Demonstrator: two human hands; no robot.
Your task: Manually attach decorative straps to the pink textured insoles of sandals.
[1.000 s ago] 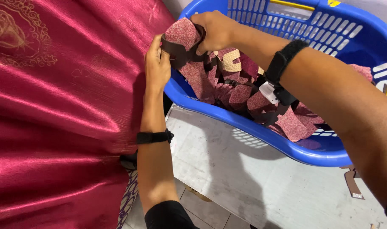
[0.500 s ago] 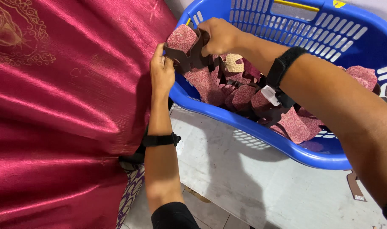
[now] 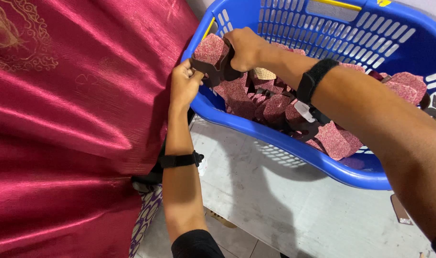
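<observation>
A blue plastic laundry basket (image 3: 275, 138) holds several maroon patterned cut pieces (image 3: 275, 105) with dark backing. My left hand (image 3: 183, 83) pinches the near end of a dark strap-like piece (image 3: 209, 67) at the basket's left rim. My right hand (image 3: 244, 48) grips the same piece from above, along with a maroon patterned piece (image 3: 211, 48). Both wrists wear black bands.
A shiny crimson satin cloth (image 3: 70, 119) with gold embroidery covers the left side. Below the basket lies a grey concrete floor (image 3: 285, 205). A purple patterned fabric (image 3: 146, 215) shows under the cloth. A small dark scrap (image 3: 400, 209) lies on the floor at right.
Both hands have shifted slightly left and up along the basket's rim, still holding the dark piece between them; the view has moved a little.
</observation>
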